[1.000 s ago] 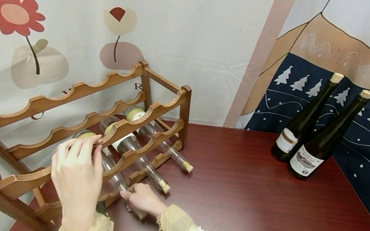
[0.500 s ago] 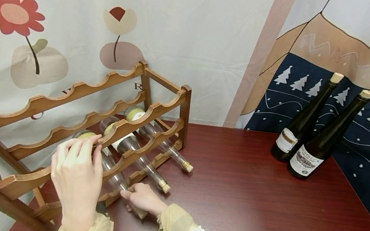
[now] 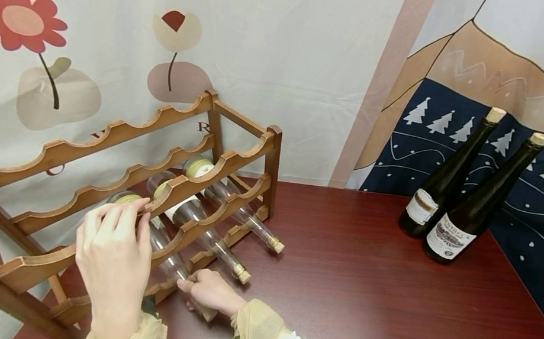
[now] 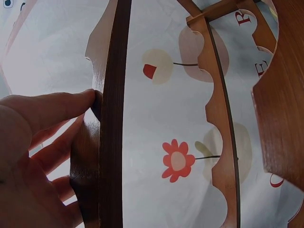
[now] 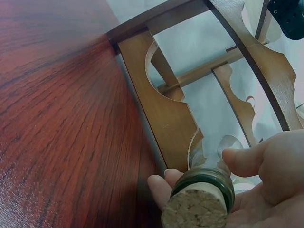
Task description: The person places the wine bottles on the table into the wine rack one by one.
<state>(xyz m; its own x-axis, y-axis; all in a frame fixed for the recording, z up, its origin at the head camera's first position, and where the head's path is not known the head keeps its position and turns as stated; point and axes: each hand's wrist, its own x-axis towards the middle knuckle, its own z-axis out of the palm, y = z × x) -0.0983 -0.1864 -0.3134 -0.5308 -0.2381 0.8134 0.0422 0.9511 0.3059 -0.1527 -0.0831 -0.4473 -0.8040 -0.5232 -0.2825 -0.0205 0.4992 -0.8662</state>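
My left hand [image 3: 112, 263] grips the top front rail of a wooden wine rack [image 3: 116, 134]; the left wrist view shows the thumb on one side of the rail [image 4: 113, 114] and fingers on the other. My right hand [image 3: 213, 292] holds the neck of a clear wine bottle [image 3: 172, 264] lying in the rack's lower row. Its cork [image 5: 194, 209] faces the right wrist camera, with thumb and fingers around the neck just behind it. Rack rails and my left hand hide part of the bottle's body. Two more corked clear bottles, one in the middle [image 3: 220, 251] and one farther right [image 3: 253, 223], lie alongside.
Two dark green corked bottles, a front one [image 3: 449, 238] and a rear one [image 3: 422, 209], stand on the reddish-brown table [image 3: 328, 287] at the back right. Behind the rack hangs a pale curtain [image 3: 292, 47] printed with flowers.
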